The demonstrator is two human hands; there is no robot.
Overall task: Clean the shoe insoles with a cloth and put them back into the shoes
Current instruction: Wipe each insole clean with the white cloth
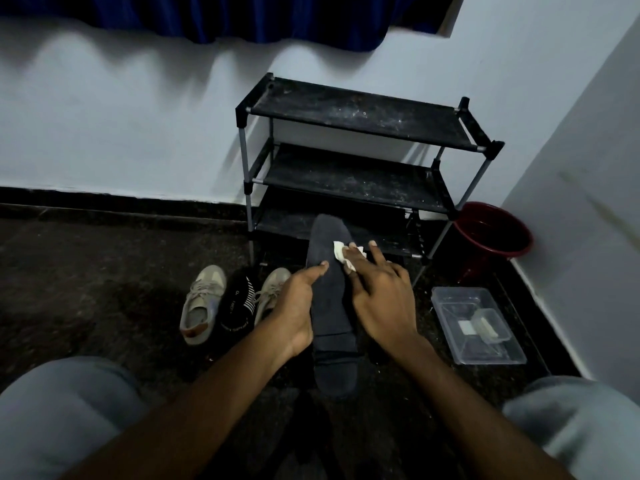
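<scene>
Head view: a dark insole is held above the floor in front of the person, toe end toward the rack and heel end toward the body. The left hand grips it from the left at mid-length, with the thumb lying across the top face and the fingers hidden beneath. The right hand lies over the right edge, its fingers spread and nearly straight, pressing a small white cloth flat against the forward part of the insole. The cloth shows bunched under and ahead of the index and middle fingers.

On the floor to the left of the hands stand two beige laced shoes, side by side with toes pointing away. A striped insole, black with white marks, lies between them and touches both.

The black three-tier rack stands against the white wall, its shelves dusty. A red bucket sits in the corner just right of the rack. Near it is a clear plastic box holding a small pale item too dim to make out. A dark blue curtain hangs along the top. The person's knees, in grey cloth, fill the lower corners.
</scene>
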